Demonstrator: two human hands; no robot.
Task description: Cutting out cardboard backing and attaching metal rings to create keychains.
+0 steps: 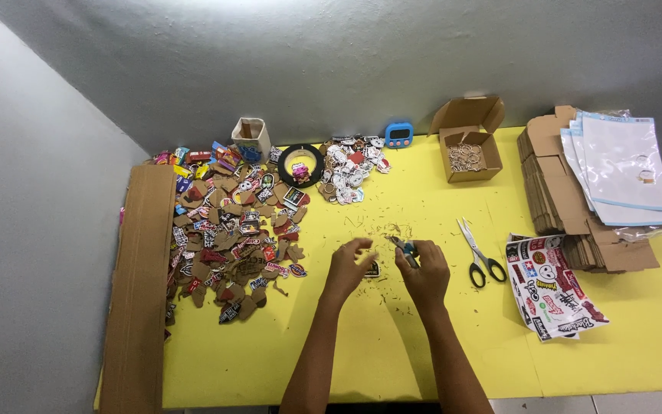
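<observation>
We see both hands over a yellow table (438, 360). The left hand (346, 270) pinches a small dark printed cut-out piece (372, 269); the right hand (425, 273) grips a small blue-handled plier-like tool (404, 251) — its tip just beside the piece. Black-handled scissors (480, 254) lie near the right hand. A heap of brown cardboard-backed sticker cut-outs (227, 238) sits well to the left — an open brown cardboard box of metal rings (467, 147) stands behind.

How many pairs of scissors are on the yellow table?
1. The scissors lie open on the table, just right of the right hand. Others may be hidden under the piles.
</observation>
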